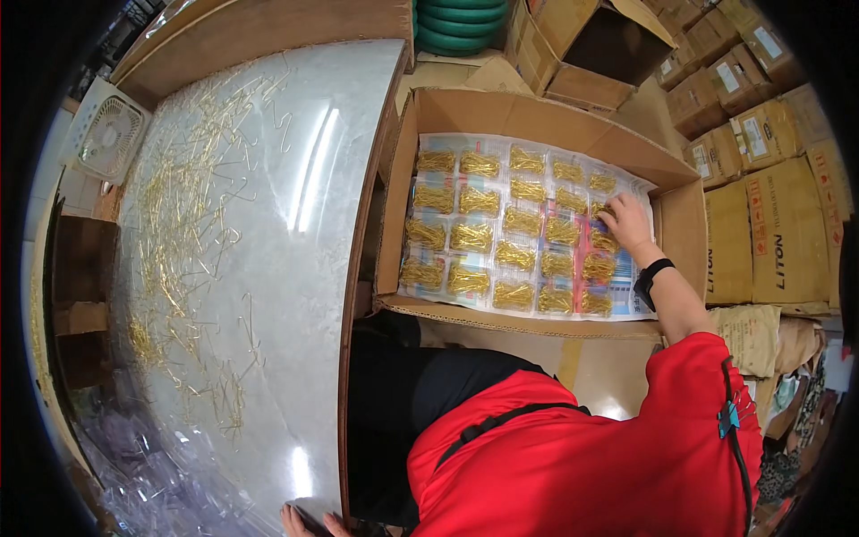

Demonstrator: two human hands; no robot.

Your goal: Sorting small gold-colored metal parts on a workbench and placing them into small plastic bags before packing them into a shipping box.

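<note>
To my right, a large open cardboard box (667,197) holds rows of small clear packets of gold-coloured wire hooks (514,255), laid on a printed paper sheet (635,307). My right hand (631,228), with a black band on its wrist, reaches into the right side of the box. Its bent fingers close on a packet of hooks (602,211) in the rightmost column; the hand hides part of it. At the lower edge, my left hand (309,522) is only partly in view. Its fingers rest apart on the table's edge and hold nothing.
Loose gold hooks (174,259) lie scattered over the grey tabletop (295,295) on the left. Clear plastic bags (152,465) are heaped at its near left corner. A white fan (112,134) stands past the far left side. Stacked cartons (769,233) line the right.
</note>
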